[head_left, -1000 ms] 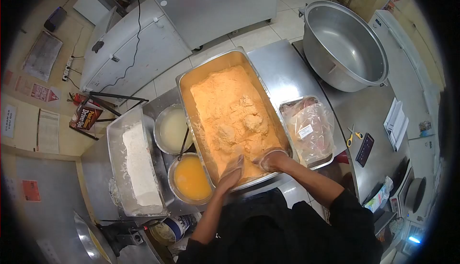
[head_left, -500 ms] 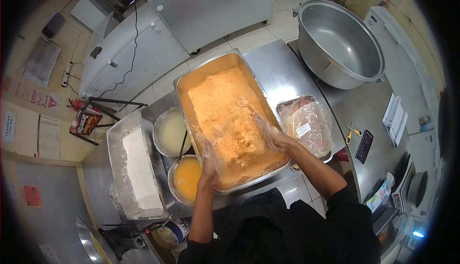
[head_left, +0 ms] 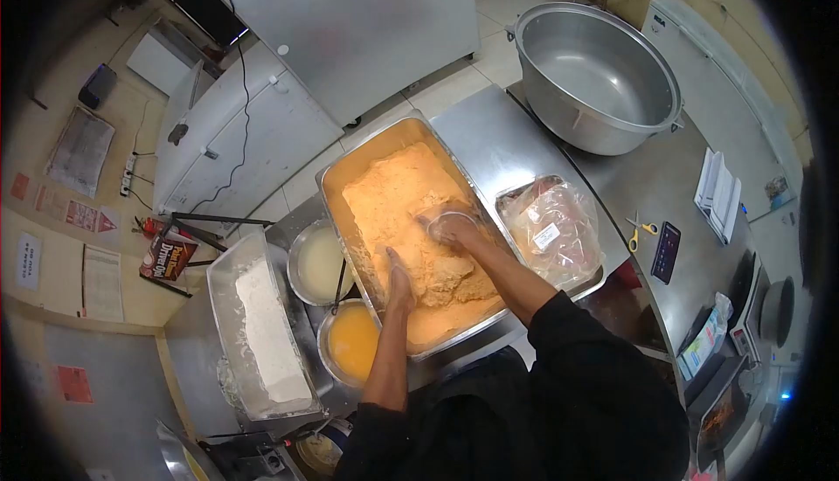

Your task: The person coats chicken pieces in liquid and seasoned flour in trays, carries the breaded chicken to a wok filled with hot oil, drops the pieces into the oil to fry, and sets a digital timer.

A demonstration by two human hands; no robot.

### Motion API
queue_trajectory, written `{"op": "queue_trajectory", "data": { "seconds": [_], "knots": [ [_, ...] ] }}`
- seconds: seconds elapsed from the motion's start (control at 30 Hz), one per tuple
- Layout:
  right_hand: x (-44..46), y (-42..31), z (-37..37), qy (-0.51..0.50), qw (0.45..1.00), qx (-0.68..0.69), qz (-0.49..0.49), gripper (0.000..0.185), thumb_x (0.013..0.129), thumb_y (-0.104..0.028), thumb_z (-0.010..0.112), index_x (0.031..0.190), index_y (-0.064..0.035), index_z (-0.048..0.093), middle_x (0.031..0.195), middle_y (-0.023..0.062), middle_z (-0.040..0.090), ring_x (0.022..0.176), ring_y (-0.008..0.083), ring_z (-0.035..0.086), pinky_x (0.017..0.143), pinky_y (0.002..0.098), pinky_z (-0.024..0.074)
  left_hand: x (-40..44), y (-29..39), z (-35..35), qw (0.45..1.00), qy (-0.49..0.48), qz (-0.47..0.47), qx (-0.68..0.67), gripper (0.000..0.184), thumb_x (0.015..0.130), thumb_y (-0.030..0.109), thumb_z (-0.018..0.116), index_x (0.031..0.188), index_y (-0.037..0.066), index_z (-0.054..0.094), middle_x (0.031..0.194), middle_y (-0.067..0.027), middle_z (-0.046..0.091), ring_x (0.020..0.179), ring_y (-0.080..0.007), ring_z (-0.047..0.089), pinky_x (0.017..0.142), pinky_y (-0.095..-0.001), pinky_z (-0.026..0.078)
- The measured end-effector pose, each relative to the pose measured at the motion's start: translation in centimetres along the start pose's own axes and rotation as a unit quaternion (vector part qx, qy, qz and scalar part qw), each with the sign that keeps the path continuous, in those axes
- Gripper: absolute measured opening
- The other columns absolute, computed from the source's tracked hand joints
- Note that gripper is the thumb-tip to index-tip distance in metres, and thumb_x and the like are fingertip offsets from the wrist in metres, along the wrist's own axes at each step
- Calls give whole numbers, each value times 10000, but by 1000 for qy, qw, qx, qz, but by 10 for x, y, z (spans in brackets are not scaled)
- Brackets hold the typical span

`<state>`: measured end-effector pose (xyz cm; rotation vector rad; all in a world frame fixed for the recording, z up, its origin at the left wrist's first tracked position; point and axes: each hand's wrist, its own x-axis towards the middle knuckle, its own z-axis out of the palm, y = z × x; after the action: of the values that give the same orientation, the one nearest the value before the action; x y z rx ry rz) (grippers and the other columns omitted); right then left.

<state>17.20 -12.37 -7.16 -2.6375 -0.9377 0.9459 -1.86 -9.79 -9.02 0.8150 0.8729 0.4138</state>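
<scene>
A deep rectangular metal tray holds a large mound of orange breadcrumb-like coating. Both my hands are inside it and seem to wear thin clear gloves. My left hand lies along the near left part of the crumbs, fingers stretched out and touching them. Further right, my right hand rests on the mound with its fingers pointing left, partly sunk in the crumbs. Clumpy, heaped crumbs lie between and below the hands; whether anything is buried there is hidden.
Left of the tray stand bowls of pale liquid and orange-yellow liquid, then a bin of white flour-like powder. To the right are bagged raw meat, a big metal pot, scissors and a phone.
My hands have moved from the tray's near sides further in over the mound, the right one up and left. The crumbs' surface has shifted. The view has turned slightly.
</scene>
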Motion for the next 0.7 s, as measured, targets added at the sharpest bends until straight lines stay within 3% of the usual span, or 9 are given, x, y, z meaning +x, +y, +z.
{"op": "queue_trajectory", "data": {
  "seconds": [0.07,0.1,0.17,0.33,0.4,0.43,0.5,0.63,0.7],
  "knots": [
    [-3,18,-7,-137,977,125,-106,696,966,-653,353,1400,-143,543,1454,153,504,1363,336,444,1124,470,345,-15,14,25,999,-8,-46,-15,818,1006,652,177,1533,27,211,1513,-159,370,1348,-294,440,1093,-447,413],
    [1,30,-1,-126,978,129,-102,696,966,-653,353,1400,-143,543,1454,153,504,1363,336,444,1124,470,345,-20,20,35,999,-20,-45,-10,818,1006,652,177,1533,27,211,1513,-159,370,1348,-294,440,1093,-447,413],
    [19,49,28,-135,938,185,-261,826,968,-676,342,1478,-29,401,1520,203,399,1419,280,370,1160,393,314,-36,26,41,1000,-22,-16,15,781,1019,623,174,1504,20,280,1494,-161,406,1316,-312,484,1063,-451,453],
    [-47,30,-62,-237,885,358,-182,730,1015,-616,230,1523,-100,330,1595,129,284,1473,293,258,1200,394,245,-49,8,-18,996,-54,-22,66,726,1051,553,198,1519,-1,247,1521,-169,365,1400,-265,373,1163,-408,304],
    [-28,16,-80,-95,921,171,-338,607,1025,-507,299,1434,-93,470,1464,177,475,1356,298,452,1129,377,337,-59,2,-28,998,-33,41,40,701,1063,510,237,1524,-18,225,1550,-170,315,1431,-258,311,1187,-393,233],
    [-19,10,-77,-93,920,174,-338,607,1025,-507,299,1434,-93,470,1464,177,475,1356,298,452,1129,377,337,-64,4,-28,997,-27,63,34,694,1067,495,250,1526,-24,217,1559,-170,298,1441,-255,290,1195,-388,209],
    [1,-4,-67,-76,947,33,-310,665,991,-579,360,1328,-45,568,1438,172,504,1309,322,486,1096,397,370,-72,0,-19,970,132,152,134,697,1067,468,304,1532,-38,186,1593,-168,227,1461,-267,245,1202,-386,181],
    [-2,-15,-10,-120,974,-13,-192,661,950,-584,426,1213,-18,644,1306,196,605,1221,341,556,1029,432,411,-60,-12,-4,974,160,75,140,720,1061,483,311,1538,-37,164,1603,-168,207,1471,-271,221,1209,-381,156],
    [-25,-6,20,92,967,-60,-230,556,932,-473,496,1133,10,684,1334,244,566,1149,371,605,984,474,452,-29,-33,-24,974,151,63,154,756,1047,532,305,1542,-23,170,1612,-173,186,1481,-279,201,1211,-383,148]
  ]
}}
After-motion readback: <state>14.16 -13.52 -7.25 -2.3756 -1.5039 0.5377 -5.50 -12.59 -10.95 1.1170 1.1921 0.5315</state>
